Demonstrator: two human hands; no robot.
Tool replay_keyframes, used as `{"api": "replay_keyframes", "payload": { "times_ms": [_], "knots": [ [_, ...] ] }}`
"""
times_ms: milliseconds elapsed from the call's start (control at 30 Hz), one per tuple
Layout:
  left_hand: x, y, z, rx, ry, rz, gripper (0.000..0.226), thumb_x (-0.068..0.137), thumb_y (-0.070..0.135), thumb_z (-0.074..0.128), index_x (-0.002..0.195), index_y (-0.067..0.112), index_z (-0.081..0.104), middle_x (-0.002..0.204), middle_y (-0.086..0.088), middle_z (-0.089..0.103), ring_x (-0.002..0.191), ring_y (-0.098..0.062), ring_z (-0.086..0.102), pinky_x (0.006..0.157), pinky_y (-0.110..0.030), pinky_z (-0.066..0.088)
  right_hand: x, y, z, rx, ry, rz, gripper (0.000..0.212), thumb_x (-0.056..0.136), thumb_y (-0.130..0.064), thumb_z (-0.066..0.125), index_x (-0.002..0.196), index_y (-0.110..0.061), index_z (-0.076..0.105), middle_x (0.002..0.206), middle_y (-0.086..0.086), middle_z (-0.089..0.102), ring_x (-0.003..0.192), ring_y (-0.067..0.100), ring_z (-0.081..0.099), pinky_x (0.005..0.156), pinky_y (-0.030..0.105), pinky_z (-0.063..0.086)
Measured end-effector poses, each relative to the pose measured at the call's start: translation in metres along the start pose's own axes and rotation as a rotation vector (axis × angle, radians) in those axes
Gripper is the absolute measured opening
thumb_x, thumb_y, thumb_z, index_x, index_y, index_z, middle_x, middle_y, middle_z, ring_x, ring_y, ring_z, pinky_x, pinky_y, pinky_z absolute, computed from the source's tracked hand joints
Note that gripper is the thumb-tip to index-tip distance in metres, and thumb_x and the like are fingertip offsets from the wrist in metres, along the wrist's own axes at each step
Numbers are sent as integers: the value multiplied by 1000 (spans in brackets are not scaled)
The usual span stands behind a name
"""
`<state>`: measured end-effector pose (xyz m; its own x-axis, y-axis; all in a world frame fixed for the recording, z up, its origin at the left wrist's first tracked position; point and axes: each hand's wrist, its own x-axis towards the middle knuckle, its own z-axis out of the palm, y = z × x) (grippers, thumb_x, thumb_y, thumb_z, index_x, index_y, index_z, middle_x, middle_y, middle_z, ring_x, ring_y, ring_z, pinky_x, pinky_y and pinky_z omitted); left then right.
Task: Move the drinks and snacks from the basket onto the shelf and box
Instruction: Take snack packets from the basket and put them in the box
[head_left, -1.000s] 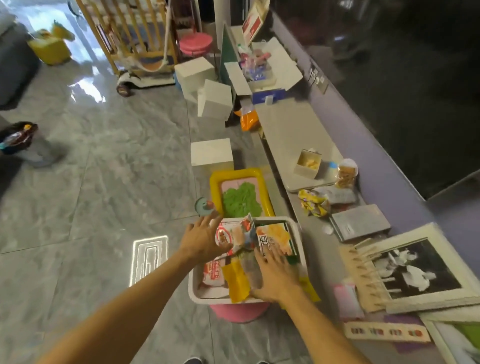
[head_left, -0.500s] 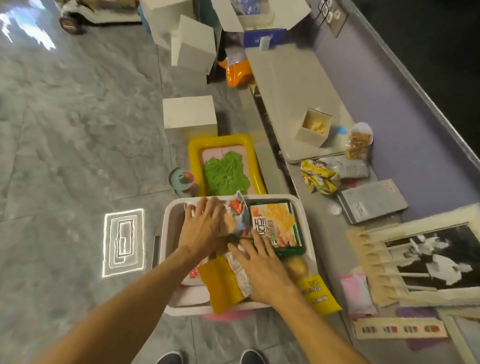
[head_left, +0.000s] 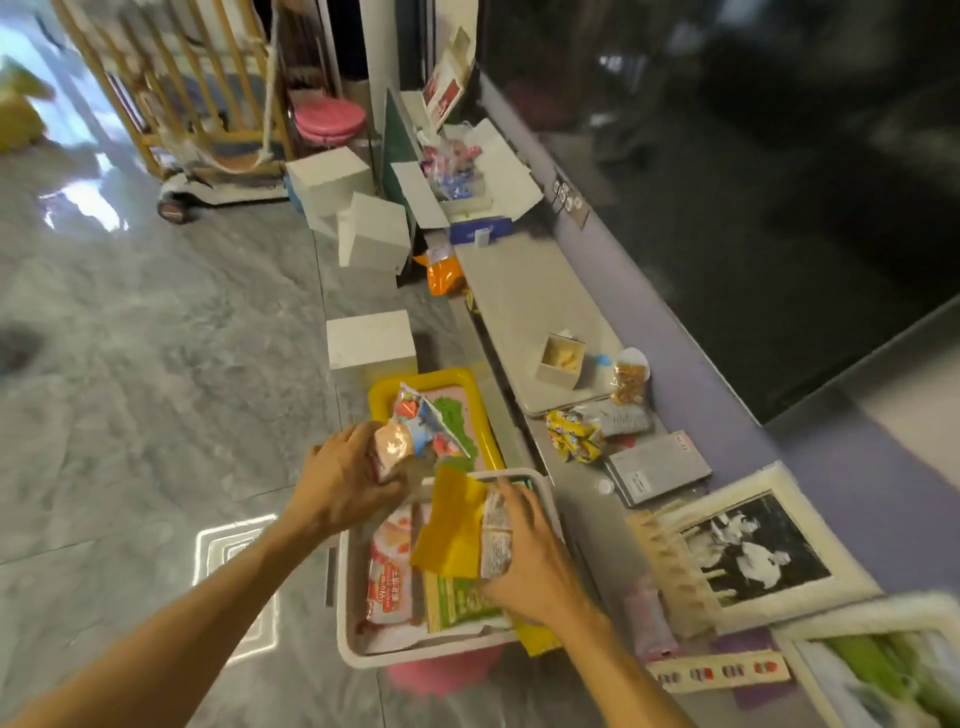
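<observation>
A white basket (head_left: 345, 618) sits on a pink stool in front of me, holding a pink snack pack (head_left: 390, 577) and a green snack box (head_left: 462, 597). My left hand (head_left: 343, 480) grips a red, white and blue snack bag (head_left: 415, 431), lifted above the basket's far rim. My right hand (head_left: 530, 561) holds a yellow snack packet (head_left: 452, 530) over the basket. The grey shelf board (head_left: 514, 296) lies to the right with a small open box (head_left: 561, 358) and a snack cup (head_left: 631, 376) on it.
A yellow tray (head_left: 382, 389) with green and pink contents lies beyond the basket. White cubes (head_left: 371, 338) stand on the marble floor. A yellow wrapper (head_left: 574, 434), a grey book (head_left: 657, 465) and framed pictures (head_left: 748, 545) crowd the ledge at right.
Both hands have risen out of the basket. The left one now carries the red and blue bag above the rim; the right one has lifted the yellow packet.
</observation>
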<state>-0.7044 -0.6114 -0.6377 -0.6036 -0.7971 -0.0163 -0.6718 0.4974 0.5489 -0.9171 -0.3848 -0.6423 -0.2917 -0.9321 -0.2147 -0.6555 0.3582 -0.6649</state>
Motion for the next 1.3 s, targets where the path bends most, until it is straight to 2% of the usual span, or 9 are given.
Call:
{"api": "replay_keyframes", "payload": {
  "times_ms": [200, 333, 400, 500, 633, 900, 1000, 1100, 1300],
  "knots": [
    [-13, 91, -94, -166, 1, -23, 64, 62, 62, 74, 116, 32, 59, 98, 9, 70, 84, -13, 67, 68, -32, 52, -47, -70, -118, 187, 329, 33, 130, 68, -71, 91, 167, -37, 14, 167, -10, 28, 143, -5, 27, 115, 26, 36],
    [-21, 161, -135, -220, -41, 51, 56, 64, 63, 73, 110, 36, 60, 94, 14, 70, 81, -6, 67, 66, -28, 55, -100, -104, -181, 201, 479, 88, 132, 65, -82, 86, 167, -40, 13, 171, -8, 28, 153, 17, 37, 116, 38, 42],
    [-26, 194, -146, -270, -66, 94, 53, 62, 68, 70, 103, 37, 60, 89, 16, 70, 78, -4, 67, 61, -23, 51, -132, -113, -205, 191, 557, 125, 134, 63, -83, 84, 168, -39, 13, 169, -7, 29, 152, 19, 38, 115, 38, 42],
    [-38, 246, -151, -300, -176, 195, 59, 64, 68, 72, 112, 35, 62, 92, 17, 73, 78, -3, 70, 62, -20, 53, -192, -119, -229, 178, 677, 231, 128, 65, -78, 85, 166, -35, 19, 165, -3, 33, 149, 22, 42, 114, 40, 45],
    [-66, 335, -136, -299, -282, 376, 60, 62, 70, 71, 109, 34, 62, 88, 19, 70, 76, 4, 67, 58, -11, 47, -283, -110, -250, 178, 811, 363, 125, 72, -63, 90, 167, -34, 13, 161, -3, 31, 146, 22, 44, 113, 43, 47],
    [-173, 503, -62, -258, -515, 678, 62, 77, 67, 80, 124, 31, 60, 107, 7, 73, 91, -14, 70, 81, -36, 57, -495, -85, -258, 220, 1107, 621, 115, 74, -62, 91, 162, -37, 22, 156, -8, 37, 143, 19, 48, 109, 43, 52],
    [-230, 554, -30, -257, -550, 771, 59, 79, 60, 83, 124, 29, 62, 108, 4, 74, 87, -13, 69, 73, -30, 53, -571, -73, -254, 207, 1170, 737, 117, 71, -69, 89, 161, -37, 22, 155, -6, 37, 139, 21, 52, 103, 44, 55],
    [-289, 596, 3, -272, -623, 827, 66, 78, 64, 82, 129, 28, 61, 108, 8, 72, 86, -6, 67, 70, -24, 51, -637, -56, -247, 206, 1196, 831, 127, 62, -77, 84, 164, -34, 21, 157, -3, 36, 138, 25, 55, 105, 51, 55],
    [-391, 657, 71, -209, -687, 830, 75, 77, 74, 77, 130, 25, 57, 112, 3, 71, 94, -21, 69, 83, -41, 60, -733, -5, -232, 293, 1275, 909, 123, 59, -76, 82, 160, -26, 33, 154, 2, 45, 134, 28, 59, 105, 55, 55]
  ]
}}
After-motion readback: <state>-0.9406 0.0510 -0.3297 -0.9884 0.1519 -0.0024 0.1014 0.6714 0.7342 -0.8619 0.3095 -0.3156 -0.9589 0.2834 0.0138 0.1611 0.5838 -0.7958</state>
